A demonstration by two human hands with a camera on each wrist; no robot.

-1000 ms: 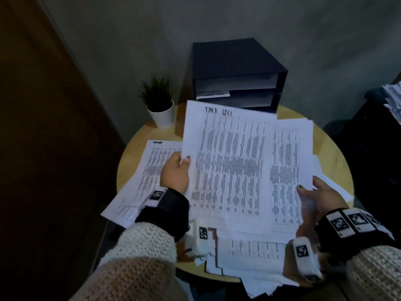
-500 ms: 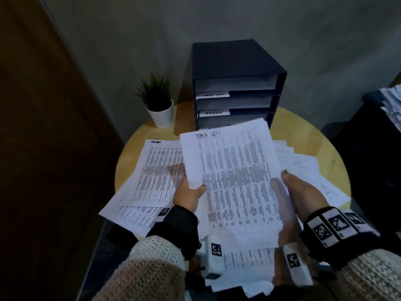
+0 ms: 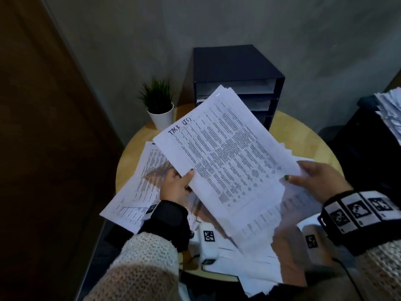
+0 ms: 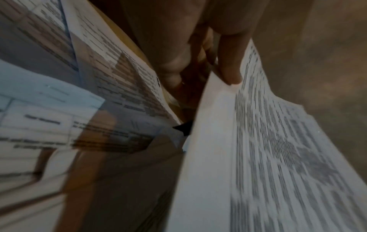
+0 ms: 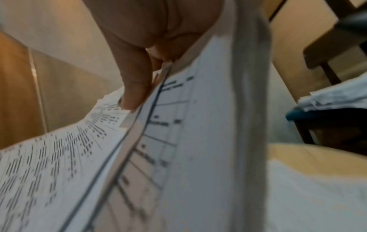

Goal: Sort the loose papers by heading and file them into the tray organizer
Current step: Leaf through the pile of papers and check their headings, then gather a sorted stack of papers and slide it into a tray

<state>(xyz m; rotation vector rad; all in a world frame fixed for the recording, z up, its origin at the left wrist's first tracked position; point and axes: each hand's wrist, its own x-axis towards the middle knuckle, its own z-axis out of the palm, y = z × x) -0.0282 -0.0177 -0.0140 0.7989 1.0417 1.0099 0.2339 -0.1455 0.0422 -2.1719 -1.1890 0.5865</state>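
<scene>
Papers (image 3: 225,161) pinched by left hand (image 3: 175,187) and right hand (image 3: 319,181) above round wooden table (image 3: 303,131).

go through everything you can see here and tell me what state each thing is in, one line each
Stack: lifted off the table, tilted, held by both hands.
Left hand: pinches the stack's left edge.
Right hand: grips the stack's right edge.
Loose papers: spread flat on the table.
Organizer: upright, slots open toward the person, partly hidden by the stack.
Plant: upright in its pot.

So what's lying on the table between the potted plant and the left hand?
In the head view, printed sheets lie spread on the table between the potted plant and the left hand.
</scene>
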